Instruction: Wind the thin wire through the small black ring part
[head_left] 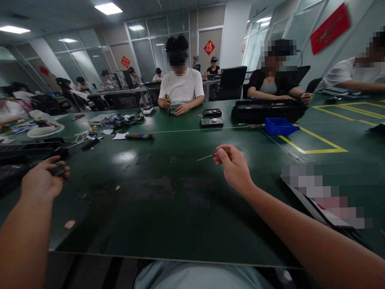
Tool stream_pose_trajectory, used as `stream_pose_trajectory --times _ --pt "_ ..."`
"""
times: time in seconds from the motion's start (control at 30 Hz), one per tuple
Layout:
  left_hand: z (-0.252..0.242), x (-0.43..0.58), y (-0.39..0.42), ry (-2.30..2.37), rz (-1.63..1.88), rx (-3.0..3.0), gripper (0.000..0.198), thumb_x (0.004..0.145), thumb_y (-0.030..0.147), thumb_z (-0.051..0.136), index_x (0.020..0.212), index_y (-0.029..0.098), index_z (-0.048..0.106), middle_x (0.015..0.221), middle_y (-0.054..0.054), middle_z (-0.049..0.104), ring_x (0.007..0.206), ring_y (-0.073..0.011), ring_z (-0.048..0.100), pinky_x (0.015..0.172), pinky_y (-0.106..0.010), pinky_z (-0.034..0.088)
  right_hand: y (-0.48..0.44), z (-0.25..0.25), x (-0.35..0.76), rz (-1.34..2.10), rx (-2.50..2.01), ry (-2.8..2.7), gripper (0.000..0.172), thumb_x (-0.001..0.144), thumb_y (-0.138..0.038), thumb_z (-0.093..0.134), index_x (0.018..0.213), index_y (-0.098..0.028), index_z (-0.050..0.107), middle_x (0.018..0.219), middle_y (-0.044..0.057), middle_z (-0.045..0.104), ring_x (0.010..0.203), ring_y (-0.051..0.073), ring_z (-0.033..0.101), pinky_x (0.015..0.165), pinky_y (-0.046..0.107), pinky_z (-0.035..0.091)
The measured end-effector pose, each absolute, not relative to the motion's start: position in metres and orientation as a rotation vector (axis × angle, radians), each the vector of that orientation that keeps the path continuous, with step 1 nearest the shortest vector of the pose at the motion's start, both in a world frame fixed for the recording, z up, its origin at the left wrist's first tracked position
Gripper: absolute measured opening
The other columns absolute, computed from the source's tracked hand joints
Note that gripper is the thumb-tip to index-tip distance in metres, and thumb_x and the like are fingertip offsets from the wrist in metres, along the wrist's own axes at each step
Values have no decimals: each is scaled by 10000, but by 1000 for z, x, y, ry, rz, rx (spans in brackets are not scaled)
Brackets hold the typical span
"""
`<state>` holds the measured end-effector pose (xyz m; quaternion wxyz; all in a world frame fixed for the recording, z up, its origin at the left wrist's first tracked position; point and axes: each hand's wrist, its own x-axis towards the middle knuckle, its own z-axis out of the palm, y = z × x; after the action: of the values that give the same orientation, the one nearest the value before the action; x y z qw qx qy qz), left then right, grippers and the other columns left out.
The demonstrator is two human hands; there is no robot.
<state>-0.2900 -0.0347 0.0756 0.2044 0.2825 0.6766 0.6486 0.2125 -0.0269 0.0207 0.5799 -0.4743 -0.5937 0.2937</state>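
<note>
A thin pointed tool point(208, 156) is pinched by the right hand point(233, 166) above the middle of the green table point(169, 204). A small dark part point(59, 169) is clasped in the left hand point(42, 180) near the left edge. With fingertip grips, either could be dropped.

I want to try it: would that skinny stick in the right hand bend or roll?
Probably stiff: the thin tool juts straight from the right hand without drooping. Likely light, since fingertips pinch it. Slim, round-looking, it might roll on the table.

red diamond paper point(209, 47) on the far wall panel, character 福; red banner point(330, 28), lettering unreadable
</note>
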Motion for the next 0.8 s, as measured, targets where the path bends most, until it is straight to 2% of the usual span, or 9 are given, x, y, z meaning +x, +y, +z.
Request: stream_pose_trajectory --times 0.07,0.23,0.43,0.63,0.8 --pt "80 -263 -28 1737 1865 675 282 600 28 449 831 152 554 682 2 520 554 -125 497 540 -222 410 -28 21 212 683 -1115 -1392 218 935 -416 517 980 -217 593 814 36 654 715 178 615 682 357 504" --pt "85 -189 -10 1435 1753 857 339 584 32 477 887 126 600 697 -19 543 594 -147 516 551 -230 424 -29 23 213 669 -1134 -1406 225 941 -413 507 982 -210 596 804 39 658 714 183 617 691 366 499" --pt "84 -92 -4 1092 1468 1065 295 686 113 474 949 107 608 723 -44 570 632 -158 537 606 -261 449 -30 23 214 644 -1152 -1404 227 948 -421 503 989 -218 595 804 37 664 722 187 621 699 369 505" --pt "69 -5 -15 995 1132 1328 353 674 111 456 990 145 610 763 -43 588 690 -171 553 696 -322 447 -30 24 215 641 -1138 -1375 205 944 -411 511 1003 -230 585 866 50 674 772 192 634 729 374 520" --pt "40 30 -24 1038 902 1699 317 793 150 429 1076 189 567 832 -38 622 782 -188 572 776 -348 451 -26 22 216 643 -1149 -1328 223 930 -431 523 1018 -234 579 909 54 675 807 198 639 743 375 523"
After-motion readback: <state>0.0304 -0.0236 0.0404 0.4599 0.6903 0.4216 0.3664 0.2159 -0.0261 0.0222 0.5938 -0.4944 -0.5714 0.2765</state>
